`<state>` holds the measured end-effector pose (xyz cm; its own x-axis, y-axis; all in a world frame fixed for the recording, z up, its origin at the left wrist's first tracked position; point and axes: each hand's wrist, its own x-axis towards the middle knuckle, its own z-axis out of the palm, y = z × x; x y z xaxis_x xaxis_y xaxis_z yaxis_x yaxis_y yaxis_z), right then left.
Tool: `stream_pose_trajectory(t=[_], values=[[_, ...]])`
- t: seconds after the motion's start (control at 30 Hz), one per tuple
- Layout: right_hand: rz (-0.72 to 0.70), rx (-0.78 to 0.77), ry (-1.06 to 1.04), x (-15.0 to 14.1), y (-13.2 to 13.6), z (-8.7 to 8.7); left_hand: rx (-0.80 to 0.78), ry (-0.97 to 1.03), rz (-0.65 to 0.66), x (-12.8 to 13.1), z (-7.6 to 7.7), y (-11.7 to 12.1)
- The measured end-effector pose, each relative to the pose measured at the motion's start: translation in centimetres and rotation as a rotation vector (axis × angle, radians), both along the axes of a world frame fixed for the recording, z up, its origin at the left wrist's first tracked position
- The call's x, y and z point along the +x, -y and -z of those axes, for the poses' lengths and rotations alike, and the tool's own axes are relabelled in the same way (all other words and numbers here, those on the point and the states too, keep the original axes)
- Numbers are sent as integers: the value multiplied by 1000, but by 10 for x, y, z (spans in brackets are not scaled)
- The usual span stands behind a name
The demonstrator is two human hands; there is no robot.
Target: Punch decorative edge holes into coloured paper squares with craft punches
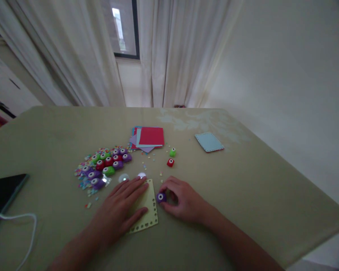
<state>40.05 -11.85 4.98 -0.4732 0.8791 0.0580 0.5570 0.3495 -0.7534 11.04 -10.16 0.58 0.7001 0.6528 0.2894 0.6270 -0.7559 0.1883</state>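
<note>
My left hand (pixel 125 205) lies flat, fingers apart, on a pale yellow card (pixel 148 216). Small punched shapes run along the card's right and bottom edges; my hand covers much of the rest. Between the thumb and fingers of my right hand (pixel 180 197) is a purple craft punch (pixel 161 197), close against the card's right edge. A green punch (pixel 173 152) and a red punch (pixel 170 162) sit beyond my right hand. Just past my left fingertips are a clear round disc (pixel 123 177) and a whitish round piece (pixel 141 175).
Several purple, red and green punches (pixel 109 161) stand among colourful paper bits (pixel 81 171) on the left. Farther back lie stacked coloured cards (pixel 151 136) and a light blue card with punched edges (pixel 209 142). A dark phone or tablet (pixel 5 194) and white cable (pixel 34 229) are at far left.
</note>
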Motion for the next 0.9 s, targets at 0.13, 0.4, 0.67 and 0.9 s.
stream_pose_trajectory(t=[0.13, 0.4, 0.67, 0.9], values=[[107, 21, 28, 15, -11, -2, 6, -10, -7, 2, -3, 5], [379, 92, -51, 32, -27, 20, 73, 97, -254, -10, -22, 10], [318, 102, -37, 17, -13, 12, 40, -124, -648, -36, -42, -1], [258, -82, -171, -1, 1, 3, 40, 124, -444, -24, -28, 3]])
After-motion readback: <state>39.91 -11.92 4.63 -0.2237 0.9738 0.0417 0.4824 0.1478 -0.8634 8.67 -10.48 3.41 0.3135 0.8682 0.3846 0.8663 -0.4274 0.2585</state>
